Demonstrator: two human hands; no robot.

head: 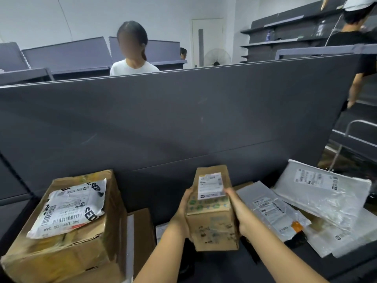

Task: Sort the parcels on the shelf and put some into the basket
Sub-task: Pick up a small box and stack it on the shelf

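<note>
Parcel of brown cardboard, small and oblong, with a white shipping label on its top [212, 209], was held above the middle of the dark grey metal shelf [295, 260], near its front edge. The left hand [186, 205] gripped the parcel's left side with curled fingers, and the right hand [237, 211] clasped its right side, the thumb lying by the label. At the shelf's left end stood a large, dented brown cardboard box [67, 237] with a white plastic mailer bag printed in black [71, 203] lying on its top. A flat brown carton [140, 225] leaned just beside that box. Toward the right end, grey plastic mailer bags with white labels [271, 209] [322, 193] lay overlapping one another. Behind the shelf's tall dark back panel [163, 119] stood a person in a white top [133, 67].
</note>
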